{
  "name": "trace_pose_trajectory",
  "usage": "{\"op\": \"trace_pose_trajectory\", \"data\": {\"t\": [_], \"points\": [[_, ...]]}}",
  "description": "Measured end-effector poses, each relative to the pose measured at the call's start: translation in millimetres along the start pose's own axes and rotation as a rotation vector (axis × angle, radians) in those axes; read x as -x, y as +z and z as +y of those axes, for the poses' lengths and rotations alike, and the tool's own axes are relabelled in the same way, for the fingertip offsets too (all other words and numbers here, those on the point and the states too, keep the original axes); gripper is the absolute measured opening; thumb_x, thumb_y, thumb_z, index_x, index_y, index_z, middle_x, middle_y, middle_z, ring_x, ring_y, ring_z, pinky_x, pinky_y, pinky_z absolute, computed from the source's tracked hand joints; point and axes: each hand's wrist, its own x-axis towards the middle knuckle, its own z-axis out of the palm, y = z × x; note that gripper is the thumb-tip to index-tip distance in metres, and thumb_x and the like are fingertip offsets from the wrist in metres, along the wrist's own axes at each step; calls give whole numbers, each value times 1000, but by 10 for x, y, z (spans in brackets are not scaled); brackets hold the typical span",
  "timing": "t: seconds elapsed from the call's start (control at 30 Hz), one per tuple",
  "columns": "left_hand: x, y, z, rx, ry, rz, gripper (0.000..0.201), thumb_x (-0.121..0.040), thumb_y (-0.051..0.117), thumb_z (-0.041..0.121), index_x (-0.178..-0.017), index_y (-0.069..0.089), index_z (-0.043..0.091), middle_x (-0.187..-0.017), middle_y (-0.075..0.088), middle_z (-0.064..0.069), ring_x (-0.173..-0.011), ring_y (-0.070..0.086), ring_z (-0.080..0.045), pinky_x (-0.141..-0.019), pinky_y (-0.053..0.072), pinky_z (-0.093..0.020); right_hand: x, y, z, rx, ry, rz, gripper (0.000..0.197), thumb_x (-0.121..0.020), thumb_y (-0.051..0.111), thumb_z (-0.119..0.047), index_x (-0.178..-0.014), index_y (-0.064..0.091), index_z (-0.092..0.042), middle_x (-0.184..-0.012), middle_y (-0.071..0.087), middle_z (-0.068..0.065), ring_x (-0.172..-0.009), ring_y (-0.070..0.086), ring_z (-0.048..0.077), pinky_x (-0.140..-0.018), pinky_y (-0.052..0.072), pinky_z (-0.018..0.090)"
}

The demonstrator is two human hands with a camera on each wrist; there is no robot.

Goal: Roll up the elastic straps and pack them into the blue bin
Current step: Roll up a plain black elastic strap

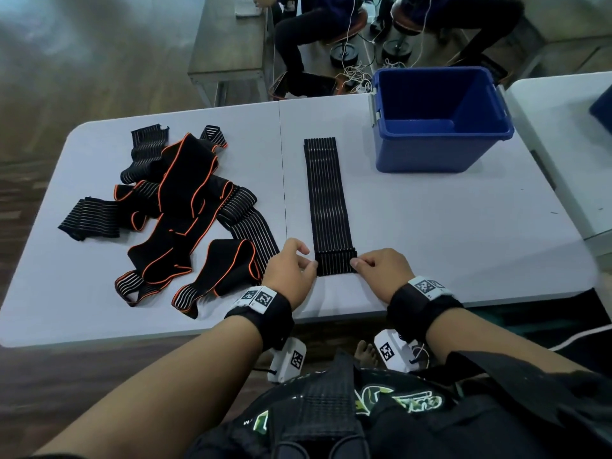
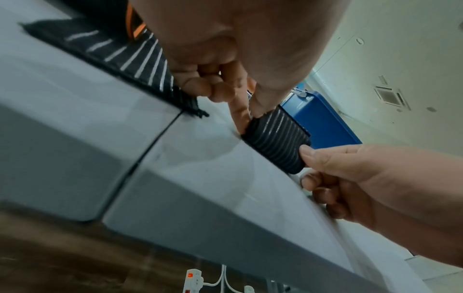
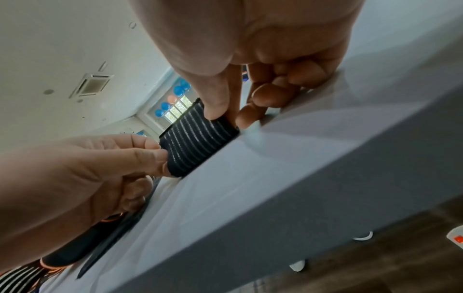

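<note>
Black ribbed elastic strap point(image 1: 328, 200) is being rolled from its near end on the pale surface point(image 1: 447, 226).

Laid flat and straight, the strap runs away from the person toward the blue bin point(image 1: 440, 120), which stands at the far right and appears empty. The started roll point(image 2: 278, 138) is pinched at its two ends: by thumb and forefinger of the left hand point(image 1: 291, 273) on one side, and of the right hand point(image 1: 384, 273) on the other. Soft, light and springy handling is to be expected, so the coil is likely to loosen if released; hold is best kept at both edges, with the turns kept square. A tangled heap of orange-edged straps point(image 1: 185, 207) lies to the left, apart from the strap.
</note>
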Motion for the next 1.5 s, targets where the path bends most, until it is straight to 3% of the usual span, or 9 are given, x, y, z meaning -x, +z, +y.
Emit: {"op": "trace_pose_trajectory", "data": {"t": [0.23,0.4,0.57,0.67,0.9,1.1,1.2,1.33,1.5], "points": [[-57,19,0,-16,-4,-31,13,-94,61,27,-93,51,34,-72,73,6,-69,68,-9,-64,53,-27,-30,14,-2,-104,124,14,45,-93,62,-42,-70,74,-5,-74,73,10,-75,69,25,-71,54,32],[-47,56,-13,-42,-6,-31,12,-93,61,30,-99,61,40,-69,72,7,-66,68,-8,-64,58,-28,-61,-14,-33,-46,168,14,41,-89,67,-42,-62,72,-13,-60,68,-2,-65,65,17,-64,48,28],[-44,17,-1,-122,52,-82,27,-97,54,28,-120,69,33,-76,73,6,-68,69,-9,-74,60,-32,-44,50,-7,-40,125,83,23,-85,70,-40,-93,56,-24,-81,70,1,-76,67,18,-76,55,37],[-60,5,-3,-283,170,-105,36,-98,49,24,-130,66,28,-100,71,4,-91,68,-16,-87,56,-33,-5,100,-4,-15,57,55,30,-89,67,-37,-113,53,-27,-79,69,0,-77,67,17,-78,56,38],[-102,-87,-69,-481,306,-200,60,-87,60,24,-145,50,33,-105,49,7,-107,53,-18,-93,50,-34,88,104,-55,159,-52,-105,79,-80,76,-45,-145,42,-16,-91,67,-4,-89,63,15,-79,51,29],[-158,-72,-84,-401,284,-165,43,-91,64,44,-133,62,32,-91,49,8,-97,56,-19,-88,49,-36,86,37,-108,232,-121,-103,30,-92,63,-36,-116,61,-17,-101,67,3,-100,63,26,-83,50,35],[-149,-61,-28,-372,264,-159,30,-94,62,46,-116,70,28,-83,50,10,-86,53,-17,-78,44,-32,88,-17,-104,147,-97,-63,30,-98,56,-35,-118,66,-15,-107,69,6,-104,62,26,-84,46,32],[-96,-21,23,-289,171,-214,31,-98,57,46,-87,68,20,-75,63,3,-77,62,-20,-73,53,-36,-4,-67,-105,62,-10,-52,30,-99,54,-35,-80,64,-12,-82,67,5,-83,62,25,-70,44,33],[-120,5,79,-291,67,-239,39,-101,49,50,-80,64,20,-74,64,0,-74,62,-21,-76,55,-38,-45,-64,-147,42,40,-19,39,-98,54,-35,-76,67,-6,-80,71,10,-79,65,27,-80,53,40]]}}
